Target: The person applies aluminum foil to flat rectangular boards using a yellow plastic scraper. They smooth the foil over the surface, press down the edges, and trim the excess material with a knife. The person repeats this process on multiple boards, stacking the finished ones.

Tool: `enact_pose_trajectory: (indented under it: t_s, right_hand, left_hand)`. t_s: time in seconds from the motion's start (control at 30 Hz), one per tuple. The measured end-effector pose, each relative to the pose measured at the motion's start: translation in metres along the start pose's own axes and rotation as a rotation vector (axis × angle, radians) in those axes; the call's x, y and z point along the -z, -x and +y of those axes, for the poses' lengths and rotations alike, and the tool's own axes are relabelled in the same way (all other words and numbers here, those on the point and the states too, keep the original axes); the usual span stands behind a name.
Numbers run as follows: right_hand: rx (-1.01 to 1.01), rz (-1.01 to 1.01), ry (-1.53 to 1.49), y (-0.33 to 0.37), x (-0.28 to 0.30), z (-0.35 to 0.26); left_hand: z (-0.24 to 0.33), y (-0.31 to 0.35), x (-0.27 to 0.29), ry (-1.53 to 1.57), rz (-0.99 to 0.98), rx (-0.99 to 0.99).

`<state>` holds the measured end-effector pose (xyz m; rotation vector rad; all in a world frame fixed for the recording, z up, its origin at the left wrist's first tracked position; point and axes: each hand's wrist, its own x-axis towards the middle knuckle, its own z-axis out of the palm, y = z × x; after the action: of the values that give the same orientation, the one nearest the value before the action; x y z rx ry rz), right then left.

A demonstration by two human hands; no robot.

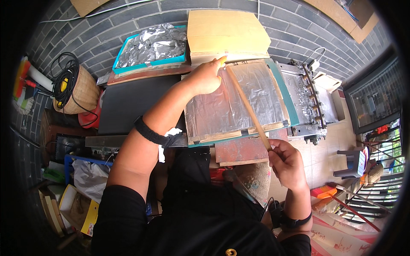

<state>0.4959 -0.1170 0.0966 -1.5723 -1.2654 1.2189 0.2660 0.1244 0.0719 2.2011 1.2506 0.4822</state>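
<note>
A foil-covered board lies on a green mat at the middle of the workbench. My left hand reaches across its far left part. The index finger, yellow at its tip, is stretched out to the front edge of a stack of yellowish paper; the other fingers look partly curled, and I see nothing held. In my right hand, thumb and fingers pinch the near end of a thin wooden stick. The stick slants over the foil, its far end close to my left fingertips.
A turquoise tray of crumpled foil sits back left, beyond a dark flat panel. Right of the mat stands a metal frame with a bar. A reddish board juts toward me. A wicker basket with cables stands left.
</note>
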Motion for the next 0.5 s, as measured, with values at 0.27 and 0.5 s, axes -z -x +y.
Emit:
enact_pose_trajectory:
  t_s: [0.27,0.5]
  right_hand:
    - [0.012,0.016,0.021,0.005,0.004,-0.015]
    - [0.206,-0.052,0.146,-0.004,-0.008,-0.032]
  left_hand:
    - [-0.003,0.005,0.006,0.144,0.076,-0.023]
    - [-0.018,0.038,0.035,0.157,0.251,-0.04]
